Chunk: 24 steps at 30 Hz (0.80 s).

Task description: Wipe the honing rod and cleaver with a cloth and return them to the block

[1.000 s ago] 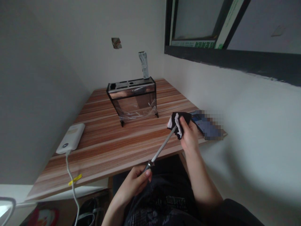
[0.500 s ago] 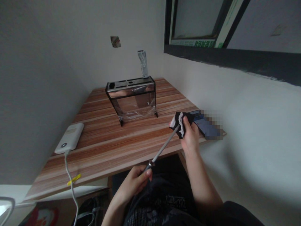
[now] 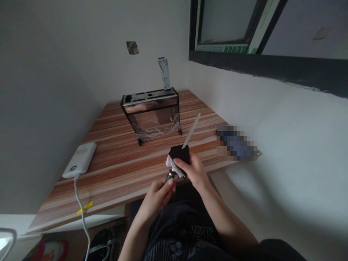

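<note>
So the rod (image 3: 191, 130) is right there between the two hands, just past the near edge of the table (image 3: 114, 159), tilted up with its bare pale end poking out ahead of the right hand and a bit to its left. Left hand (image 3: 159, 194) has its fingers closed around the rod's dark handle, thumb along the top. Right hand (image 3: 196, 171) is just ahead and to the right, pinching a black cloth with a pale side (image 3: 179, 153) around the middle of the rod, thumb on top; can't really see the fingers underneath. Farther ahead of both hands, a bit left, there's a black-framed rack (image 3: 151, 106) standing up with clear film around its lower part, and a silvery wrapped strip (image 3: 164, 73) sticking up at its back right. Off to the right of the right hand there's a phone (image 3: 236, 143), mostly pixelated out, near the wall. Well left of the left hand lies a white power bank (image 3: 81, 159), and its white cable (image 3: 77, 192) runs over a yellow strip (image 3: 88, 205) and off the near edge.
</note>
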Available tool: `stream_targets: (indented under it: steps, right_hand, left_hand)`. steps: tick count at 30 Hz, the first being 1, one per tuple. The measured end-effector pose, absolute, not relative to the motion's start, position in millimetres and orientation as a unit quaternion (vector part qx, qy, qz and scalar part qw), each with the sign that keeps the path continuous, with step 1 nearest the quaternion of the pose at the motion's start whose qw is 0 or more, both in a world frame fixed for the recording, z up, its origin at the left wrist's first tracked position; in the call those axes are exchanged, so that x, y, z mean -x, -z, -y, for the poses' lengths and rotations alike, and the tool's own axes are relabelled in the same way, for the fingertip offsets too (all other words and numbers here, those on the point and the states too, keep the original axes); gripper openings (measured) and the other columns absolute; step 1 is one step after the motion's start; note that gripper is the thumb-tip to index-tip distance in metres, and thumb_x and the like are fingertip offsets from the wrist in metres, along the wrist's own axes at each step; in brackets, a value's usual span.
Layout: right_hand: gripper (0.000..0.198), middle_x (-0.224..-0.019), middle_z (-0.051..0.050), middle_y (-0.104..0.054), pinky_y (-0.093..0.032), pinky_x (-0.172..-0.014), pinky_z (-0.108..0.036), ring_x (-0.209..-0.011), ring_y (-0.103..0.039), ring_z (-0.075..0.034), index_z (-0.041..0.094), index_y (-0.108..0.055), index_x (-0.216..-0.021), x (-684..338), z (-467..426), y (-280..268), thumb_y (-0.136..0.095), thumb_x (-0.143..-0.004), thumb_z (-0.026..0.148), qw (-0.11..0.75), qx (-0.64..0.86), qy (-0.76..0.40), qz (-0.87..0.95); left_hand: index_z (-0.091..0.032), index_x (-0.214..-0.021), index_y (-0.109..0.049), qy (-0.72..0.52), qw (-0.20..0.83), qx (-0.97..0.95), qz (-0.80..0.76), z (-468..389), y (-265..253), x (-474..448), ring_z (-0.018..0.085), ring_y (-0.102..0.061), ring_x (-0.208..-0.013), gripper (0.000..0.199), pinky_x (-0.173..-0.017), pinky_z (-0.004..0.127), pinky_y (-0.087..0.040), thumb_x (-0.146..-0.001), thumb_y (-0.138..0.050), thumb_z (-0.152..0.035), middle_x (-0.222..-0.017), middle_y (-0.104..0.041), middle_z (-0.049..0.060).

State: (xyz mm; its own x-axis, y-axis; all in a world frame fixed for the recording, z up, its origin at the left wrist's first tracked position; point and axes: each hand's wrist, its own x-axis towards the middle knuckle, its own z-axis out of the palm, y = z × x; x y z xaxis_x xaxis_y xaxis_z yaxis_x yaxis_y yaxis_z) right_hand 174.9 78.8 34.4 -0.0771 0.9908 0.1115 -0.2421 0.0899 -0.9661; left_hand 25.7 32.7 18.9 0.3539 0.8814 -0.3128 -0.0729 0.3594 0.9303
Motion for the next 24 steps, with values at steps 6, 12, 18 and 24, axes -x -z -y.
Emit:
stream_targets:
  steps: [6,12,18,24]
  right_hand:
    - [0.035,-0.084,-0.005,-0.075,-0.055,-0.065,-0.028,-0.074,-0.07,-0.019,0.018,-0.072,-0.092,-167.9,-73.7,-35.4,-0.078,-0.068,0.043,0.528,0.402,-0.558,0.499]
    - [0.033,-0.087,-0.005,-0.076,-0.056,-0.069,-0.03,-0.077,-0.071,-0.02,0.019,-0.073,-0.094,-170.2,-75.3,-32.6,-0.077,-0.069,0.041,0.522,0.394,-0.551,0.518]
    - [0.031,-0.084,-0.005,-0.075,-0.055,-0.063,-0.026,-0.073,-0.07,-0.018,0.019,-0.072,-0.093,-171.6,-74.1,-32.1,-0.073,-0.074,0.042,0.529,0.381,-0.562,0.509]
    - [0.027,-0.074,-0.004,-0.073,-0.052,-0.055,-0.024,-0.063,-0.067,-0.017,0.017,-0.072,-0.085,-178.7,-74.7,-34.6,-0.072,-0.075,0.043,0.557,0.372,-0.573,0.473]
  left_hand:
    - [-0.015,-0.069,-0.052,-0.361,0.682,-0.44,-0.461,-35.3,-23.4,-27.3,0.002,-0.016,-0.033,0.055,-0.034,0.016,-0.009,-0.069,-0.064,-0.069,-0.038,-0.028,-0.012]
    - [-0.015,-0.069,-0.052,-0.36,0.686,-0.44,-0.454,-34.0,-21.3,-26.9,0.002,-0.016,-0.033,0.054,-0.034,0.016,-0.01,-0.071,-0.064,-0.068,-0.039,-0.028,-0.012]
    - [-0.016,-0.071,-0.052,-0.359,0.69,-0.442,-0.447,-33.1,-18.2,-26.5,0.002,-0.016,-0.033,0.051,-0.034,0.016,-0.011,-0.074,-0.062,-0.066,-0.039,-0.029,-0.012]
    - [-0.016,-0.071,-0.052,-0.339,0.701,-0.439,-0.447,-28.2,-15.6,-24.5,0.002,-0.016,-0.034,0.05,-0.034,0.016,-0.009,-0.076,-0.062,-0.064,-0.04,-0.03,-0.012]
